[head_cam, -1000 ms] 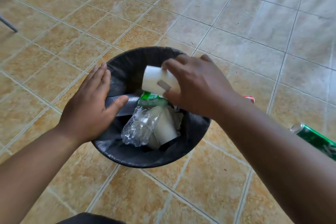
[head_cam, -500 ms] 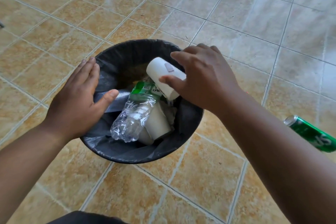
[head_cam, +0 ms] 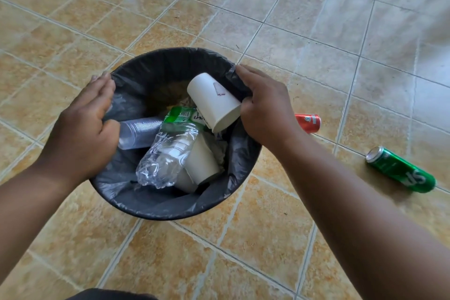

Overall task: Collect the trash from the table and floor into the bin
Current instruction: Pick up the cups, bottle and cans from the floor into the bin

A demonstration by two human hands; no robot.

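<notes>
Right hand (head_cam: 264,108) curled against white cup (head_cam: 213,101)

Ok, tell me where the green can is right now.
In the head view, the green can lies on its side on the tiled floor, right of the bin, nearer the camera than the red can.

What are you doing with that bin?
A person is picking up trash. Both hands are at the black-lined bin: the left hand on its left rim, the right hand on its right rim beside a white paper cup lying on top. A crushed plastic bottle and more cups are already inside. A red can and a green can lie on the floor.
</notes>
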